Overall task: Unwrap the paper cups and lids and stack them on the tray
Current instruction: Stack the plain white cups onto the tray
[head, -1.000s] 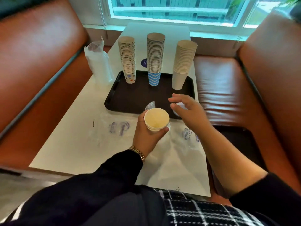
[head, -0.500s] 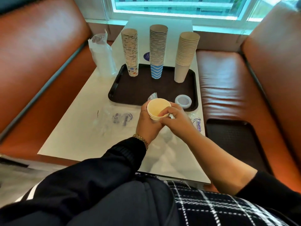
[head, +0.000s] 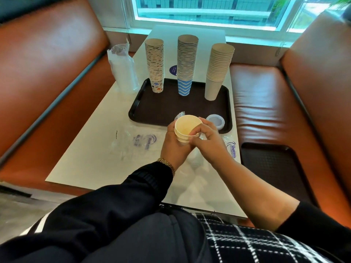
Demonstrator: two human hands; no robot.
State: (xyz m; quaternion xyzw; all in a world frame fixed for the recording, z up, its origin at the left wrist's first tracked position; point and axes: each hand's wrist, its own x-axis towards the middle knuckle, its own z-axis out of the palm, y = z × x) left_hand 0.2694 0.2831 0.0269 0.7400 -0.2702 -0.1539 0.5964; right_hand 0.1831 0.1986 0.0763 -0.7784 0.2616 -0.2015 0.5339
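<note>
White table [head: 91,158], booth: left hand [head: 173,147] grips nested cups [head: 187,130], right hand [head: 207,141] pinches their rim; tray [head: 152,112] holds three cup stacks [head: 187,67], lid [head: 215,120] at near-right corner.

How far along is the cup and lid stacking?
Done: three cup stacks stand on the tray, with one lid. In hand: both the left hand and right hand hold a small cup stack. Left: the wrapped bag beside the tray.

orange booth seats [head: 266,103], white table [head: 91,160], window [head: 209,10]
</note>
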